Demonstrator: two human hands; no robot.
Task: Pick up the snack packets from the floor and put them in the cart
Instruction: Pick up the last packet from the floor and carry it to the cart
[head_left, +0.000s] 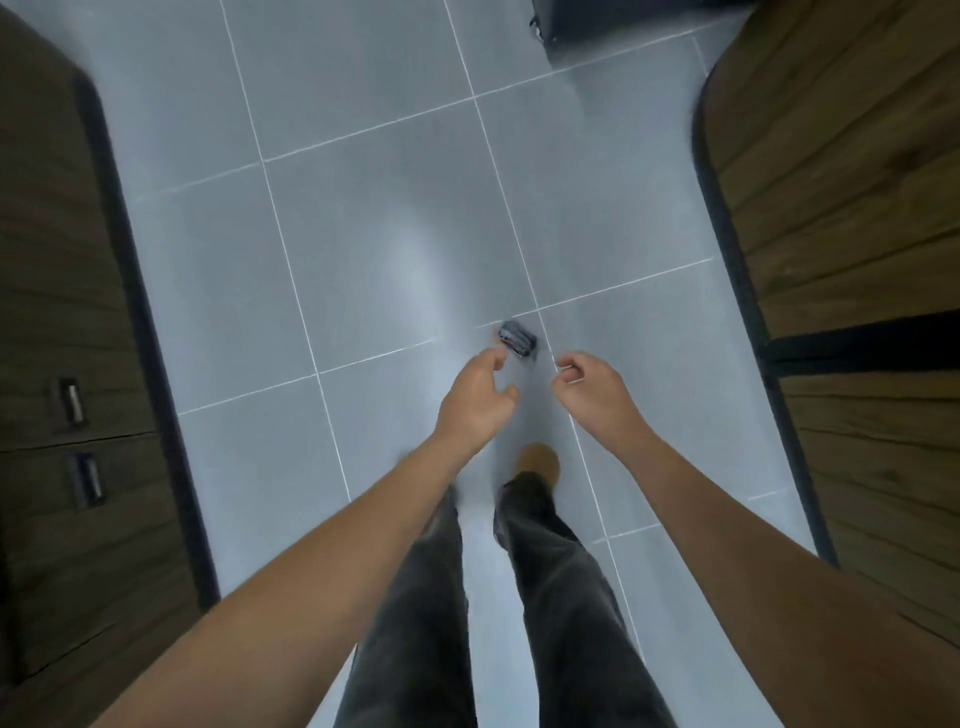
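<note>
A small dark snack packet (517, 339) lay on the grey tiled floor (363, 234). The left hand (475, 400) and right hand (592, 387) hung above it, fingers loosely curled, holding nothing.

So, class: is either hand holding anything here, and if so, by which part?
Nothing is held. The left hand and right hand hang empty above the dark snack packet, which lies on the floor.

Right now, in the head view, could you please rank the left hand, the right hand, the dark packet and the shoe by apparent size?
1. left hand and right hand: alike, unranked.
2. shoe, partly hidden by a trouser leg.
3. dark packet, smallest, though farther away.
</note>
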